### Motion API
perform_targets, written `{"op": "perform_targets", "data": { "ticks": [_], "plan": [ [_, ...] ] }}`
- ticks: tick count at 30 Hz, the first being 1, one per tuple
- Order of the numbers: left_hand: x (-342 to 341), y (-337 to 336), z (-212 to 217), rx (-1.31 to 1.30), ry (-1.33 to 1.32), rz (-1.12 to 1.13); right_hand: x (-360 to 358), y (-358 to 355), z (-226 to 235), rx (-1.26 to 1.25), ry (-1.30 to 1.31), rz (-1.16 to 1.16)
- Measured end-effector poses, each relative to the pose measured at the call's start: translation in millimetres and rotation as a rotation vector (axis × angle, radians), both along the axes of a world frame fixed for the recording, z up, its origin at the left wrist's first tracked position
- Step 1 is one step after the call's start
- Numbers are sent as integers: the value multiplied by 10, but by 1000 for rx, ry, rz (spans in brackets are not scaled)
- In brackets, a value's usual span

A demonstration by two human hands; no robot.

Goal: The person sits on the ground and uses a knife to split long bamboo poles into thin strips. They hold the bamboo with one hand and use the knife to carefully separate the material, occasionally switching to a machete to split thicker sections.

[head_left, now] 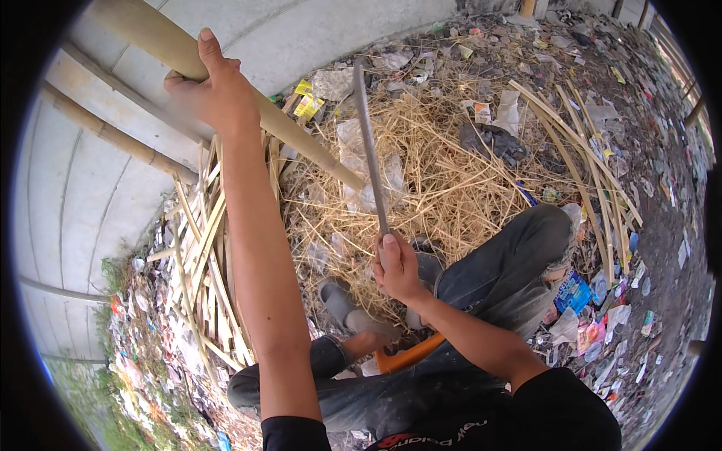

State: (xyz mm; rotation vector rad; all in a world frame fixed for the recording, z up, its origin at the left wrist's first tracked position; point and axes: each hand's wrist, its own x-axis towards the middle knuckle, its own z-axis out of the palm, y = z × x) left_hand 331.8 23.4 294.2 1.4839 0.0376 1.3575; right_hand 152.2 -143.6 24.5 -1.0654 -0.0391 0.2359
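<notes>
My left hand (226,98), arm stretched far forward, grips a thick, pale bamboo pole (304,137) with the thumb raised along it. The pole slants from the upper left down to a heap of bamboo shavings (451,161) in the middle. In front of my lap, my right hand (398,272) is closed round the lower end of a machete (371,146). Its long, dark blade points up and away from me. The blade stands just right of the pole's lower end; whether the two touch, I cannot tell.
Split bamboo strips (197,259) are piled at left, with longer strips (594,180) lying at right. A pale panelled wall (316,37) curves behind, and another bamboo pole (113,139) crosses it. Litter covers the ground. Beneath me shows an orange seat (410,355).
</notes>
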Motion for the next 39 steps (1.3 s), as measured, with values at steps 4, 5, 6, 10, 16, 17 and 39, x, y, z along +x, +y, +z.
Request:
{"op": "perform_targets", "data": {
  "ticks": [4,5,6,10,16,17,39],
  "plan": [
    [-9,127,20,-16,20,59,37,-99,-292,-102,730,92],
    [-29,150,-16,-12,3,51,71,-161,-217,-82,780,33],
    [-38,162,-51,-7,-13,44,202,-232,-161,-60,603,57],
    [-85,213,-35,-24,-3,66,450,-292,1067,132,29,-35],
    [-3,112,-14,-10,2,40,210,30,-215,-21,-73,-66],
    [27,66,-15,-18,-31,30,163,0,-576,-120,174,56],
    [-262,380,-70,-136,-26,-36,447,-95,6,-345,174,186]
  ]
}}
